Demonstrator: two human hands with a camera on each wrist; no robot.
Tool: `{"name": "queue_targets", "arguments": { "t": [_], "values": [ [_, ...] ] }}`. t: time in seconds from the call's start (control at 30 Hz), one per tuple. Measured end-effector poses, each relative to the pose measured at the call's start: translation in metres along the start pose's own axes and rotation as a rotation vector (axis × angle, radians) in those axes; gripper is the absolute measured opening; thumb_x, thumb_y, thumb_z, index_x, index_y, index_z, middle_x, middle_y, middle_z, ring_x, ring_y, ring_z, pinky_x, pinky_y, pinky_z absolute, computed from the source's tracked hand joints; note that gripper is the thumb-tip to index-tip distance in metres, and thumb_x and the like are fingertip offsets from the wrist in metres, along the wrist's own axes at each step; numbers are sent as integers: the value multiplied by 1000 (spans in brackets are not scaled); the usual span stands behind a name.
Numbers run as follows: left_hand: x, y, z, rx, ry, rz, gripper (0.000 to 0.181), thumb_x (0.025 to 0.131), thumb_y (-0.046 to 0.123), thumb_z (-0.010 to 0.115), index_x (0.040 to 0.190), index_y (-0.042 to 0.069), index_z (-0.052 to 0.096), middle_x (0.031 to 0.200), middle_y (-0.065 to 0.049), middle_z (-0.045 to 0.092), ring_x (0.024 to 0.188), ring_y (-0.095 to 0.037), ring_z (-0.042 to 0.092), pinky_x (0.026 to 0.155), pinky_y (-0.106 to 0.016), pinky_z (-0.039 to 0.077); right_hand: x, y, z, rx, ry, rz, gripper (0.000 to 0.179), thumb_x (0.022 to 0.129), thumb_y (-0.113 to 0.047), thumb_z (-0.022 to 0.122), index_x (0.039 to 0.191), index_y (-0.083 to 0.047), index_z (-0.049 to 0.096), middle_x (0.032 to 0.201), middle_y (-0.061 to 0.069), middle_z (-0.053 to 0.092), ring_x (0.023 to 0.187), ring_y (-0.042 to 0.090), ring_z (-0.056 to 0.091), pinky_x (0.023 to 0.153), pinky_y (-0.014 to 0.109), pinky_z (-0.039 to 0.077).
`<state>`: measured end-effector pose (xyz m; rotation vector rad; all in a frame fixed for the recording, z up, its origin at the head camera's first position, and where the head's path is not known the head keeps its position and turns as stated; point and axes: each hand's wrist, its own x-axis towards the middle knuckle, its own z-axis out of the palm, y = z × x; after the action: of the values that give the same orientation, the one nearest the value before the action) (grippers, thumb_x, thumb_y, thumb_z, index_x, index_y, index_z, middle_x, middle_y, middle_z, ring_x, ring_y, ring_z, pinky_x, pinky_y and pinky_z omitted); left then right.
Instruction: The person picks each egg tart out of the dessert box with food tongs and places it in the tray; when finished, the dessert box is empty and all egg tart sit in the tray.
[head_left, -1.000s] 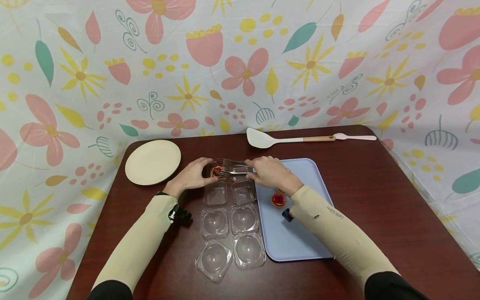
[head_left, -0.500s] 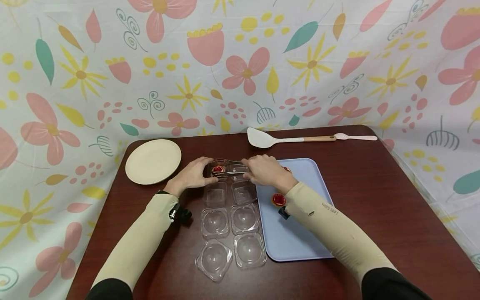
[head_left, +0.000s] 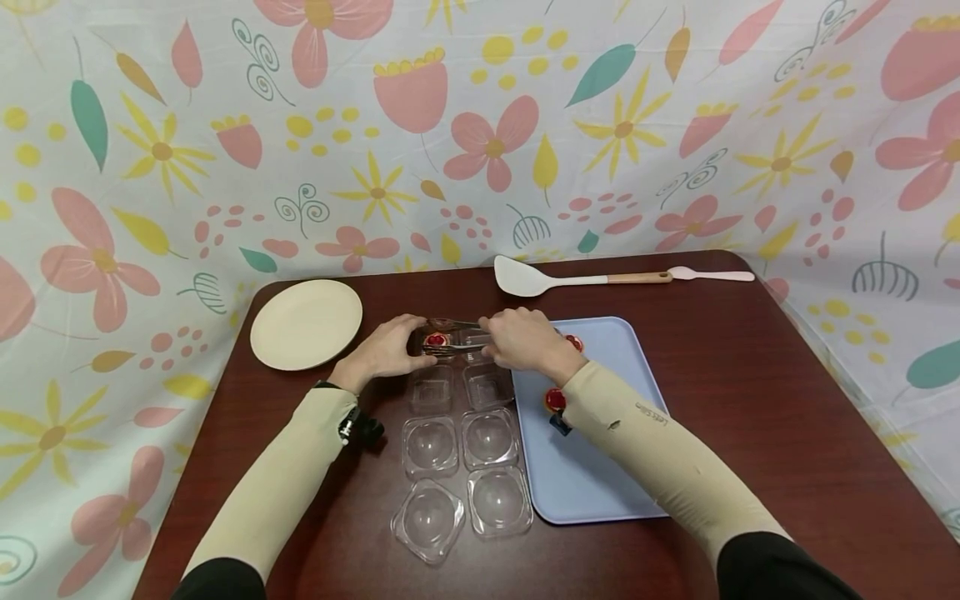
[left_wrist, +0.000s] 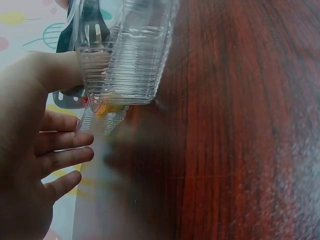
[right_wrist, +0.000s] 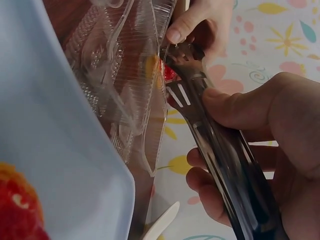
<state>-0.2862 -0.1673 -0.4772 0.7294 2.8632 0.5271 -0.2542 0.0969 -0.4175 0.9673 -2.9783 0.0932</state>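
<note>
My left hand (head_left: pixel 382 350) holds the far left cup of the clear plastic container (head_left: pixel 431 389), thumb on the near side and fingers on the far side. A small red-topped tart (head_left: pixel 437 340) sits in that cup. The right hand (head_left: pixel 521 340) grips metal serving tongs (right_wrist: pixel 220 140), whose slotted tips stand apart on either side of the tart in the head view. Seen from the left wrist, the thumb touches the ribbed container wall (left_wrist: pixel 132 70) while the other fingers (left_wrist: pixel 65 162) reach out past it.
Domed clear lids (head_left: pixel 430 446) lie on the near side. A blue tray (head_left: pixel 592 467) at right carries a tart (head_left: pixel 555 399) and another tart (head_left: pixel 574 342) partly behind the right hand. Further back are a cream plate (head_left: pixel 306 325), a white spatula (head_left: pixel 525 277) and a pink utensil (head_left: pixel 716 273).
The right hand and tongs have shifted slightly left, with the tips now reaching further past the tart. More of the far tart on the tray shows. The left hand stays in place.
</note>
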Motion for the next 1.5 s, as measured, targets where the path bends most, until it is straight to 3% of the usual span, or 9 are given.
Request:
{"name": "queue_targets", "arguments": {
  "t": [0.23,0.47,0.77,1.1,1.5],
  "values": [
    [0,2,-1,4,-18,-17,83,82,54,69,143,2,45,144,-17,47,134,-33,44,110,-52,36,3,-4,-2,-33,-7,-2,34,89,-35,68,116,-14,68,96,5,71,78,32,67,57,46,53],
    [1,2,-1,1,-8,-22,82,81,54,71,140,3,48,137,-14,53,128,-32,50,106,-49,40,9,-9,-3,-42,-34,17,23,88,-32,70,102,-15,70,89,3,69,74,28,66,57,45,53],
    [2,3,-1,-1,6,4,77,79,51,73,137,5,51,129,-12,57,120,-30,55,101,-45,45,13,-15,-5,8,-123,52,24,88,-32,70,106,-16,71,86,1,68,73,24,65,60,43,53],
    [1,5,-3,-2,-6,-10,77,80,52,73,137,5,51,129,-12,57,120,-31,55,101,-46,44,10,-14,-1,-9,-68,25,14,88,-30,71,91,-17,68,76,0,63,69,24,64,57,42,53],
    [0,5,-3,-1,-14,-25,78,80,53,72,138,5,51,129,-11,57,120,-30,55,101,-45,45,9,-12,3,-35,-24,4,15,87,-30,71,91,-16,67,78,3,66,70,29,65,57,46,54]
  ]
}}
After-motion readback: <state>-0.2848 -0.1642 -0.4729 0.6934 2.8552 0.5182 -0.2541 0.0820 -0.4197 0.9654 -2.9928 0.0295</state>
